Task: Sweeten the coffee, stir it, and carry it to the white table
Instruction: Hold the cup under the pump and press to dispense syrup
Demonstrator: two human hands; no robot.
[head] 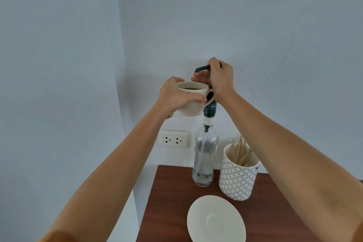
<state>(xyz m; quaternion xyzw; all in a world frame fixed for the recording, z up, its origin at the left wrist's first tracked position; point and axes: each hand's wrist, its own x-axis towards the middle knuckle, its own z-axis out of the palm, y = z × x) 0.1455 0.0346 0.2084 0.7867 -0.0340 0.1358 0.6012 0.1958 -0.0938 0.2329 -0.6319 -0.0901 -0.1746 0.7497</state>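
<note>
My left hand [177, 97] grips a white cup [193, 107] of dark coffee, lifted high in the air beside the pump of a clear glass syrup bottle [205, 155]. The bottle stands at the back of the brown table [169, 202]. My right hand [221, 78] is closed over the dark green pump head [202, 68], whose spout points left, just above the cup's rim. A drop hangs at the spout tip. The cup's empty white saucer [216, 220] lies on the table near me.
A patterned white holder [238, 177] with several wooden stir sticks stands right of the bottle. A double wall socket [173, 139] sits on the wall behind. The table's left edge runs beside a pale blue wall corner.
</note>
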